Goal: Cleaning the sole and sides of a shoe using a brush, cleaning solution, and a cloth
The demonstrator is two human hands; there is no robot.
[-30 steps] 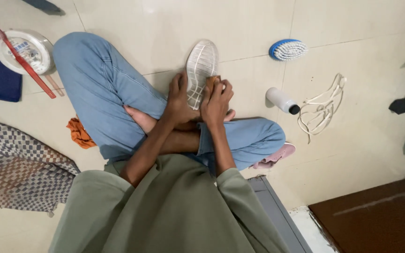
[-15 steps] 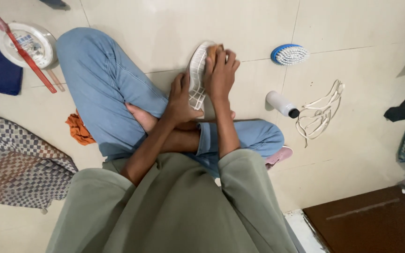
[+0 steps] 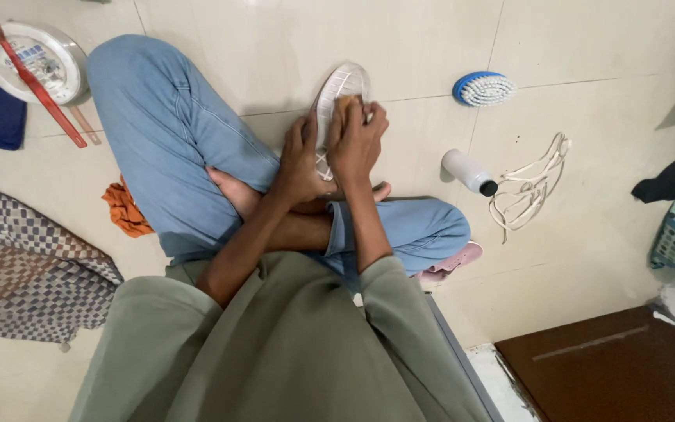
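The left hand (image 3: 300, 160) grips the white shoe (image 3: 336, 98), sole up, over crossed legs; the right hand (image 3: 355, 139) presses an orange-brown pad (image 3: 346, 102) onto it. Nearby lie a white bottle (image 3: 469, 171), laces (image 3: 529, 187), and a blue brush (image 3: 484, 87). Far left sits a round white tin (image 3: 37, 59).

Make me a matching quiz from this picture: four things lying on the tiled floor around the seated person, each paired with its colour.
Things:
1. oval scrubbing brush
2. crumpled cloth
3. tangled shoelaces
4. long-handled toothbrush

Colours:
A. orange
B. red
C. blue with white bristles
D. cream

Pairs: 1-C, 2-A, 3-D, 4-B
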